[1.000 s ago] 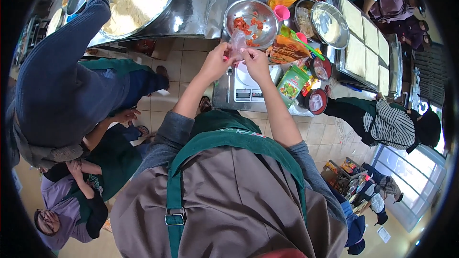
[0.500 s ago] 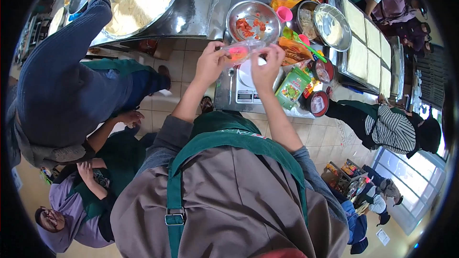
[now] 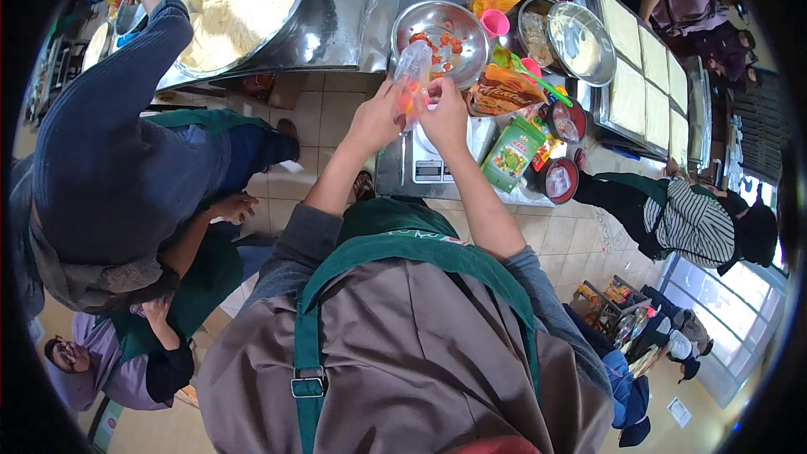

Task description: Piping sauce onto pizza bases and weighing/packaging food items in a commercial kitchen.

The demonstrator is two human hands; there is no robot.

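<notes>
A clear plastic bag with something pink-orange showing at its lower part stands upright between my hands. My left hand is closed round the bag's left side. Against its right side, my right hand pinches the plastic with bent fingers. Just beyond the bag is a steel bowl with red-orange chopped food in it, partly hidden by the bag. Below my right hand sits a white kitchen scale, its top partly covered by that hand and wrist.
Right of the scale stand a green carton, a brown packet and small dark bowls. A creamy-smeared steel bowl adjoins a tray of pale dough sheets. At left, a co-worker's arm reaches past a large dough bowl.
The bag has turned from lying sideways to upright, its end now over the bowl. My right hand has come left and down, closer to my left hand.
</notes>
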